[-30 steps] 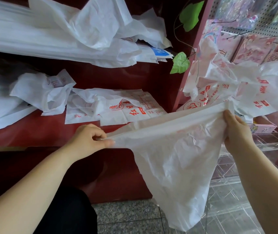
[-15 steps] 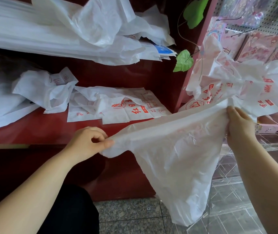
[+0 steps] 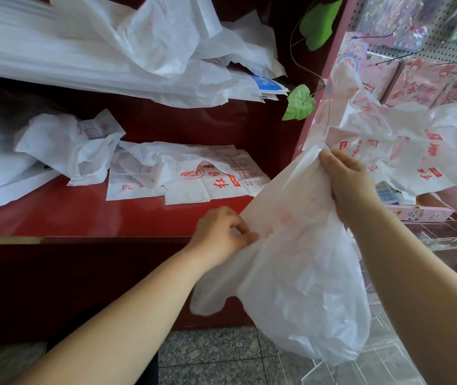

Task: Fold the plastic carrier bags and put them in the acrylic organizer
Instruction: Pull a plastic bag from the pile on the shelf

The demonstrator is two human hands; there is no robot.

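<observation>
A white plastic carrier bag (image 3: 302, 273) hangs in the air in front of the red shelf. My left hand (image 3: 221, 232) pinches its lower left edge. My right hand (image 3: 347, 182) grips its top corner, higher and to the right. The bag droops below both hands, doubled over on itself. The clear acrylic organizer (image 3: 449, 240) stands at the right, partly hidden behind my right forearm and the bag.
Several white bags with red print lie on the red shelf (image 3: 82, 215); one flat printed bag (image 3: 208, 182) lies mid-shelf. A crumpled printed heap (image 3: 422, 154) sits above the organizer. More white bags (image 3: 110, 51) fill the upper shelf. Grey floor (image 3: 208, 354) lies below.
My left hand has moved right toward my right hand, bringing the bag's stretched top edge together. My right hand has risen and turned. The bag now hangs doubled instead of spread wide.
</observation>
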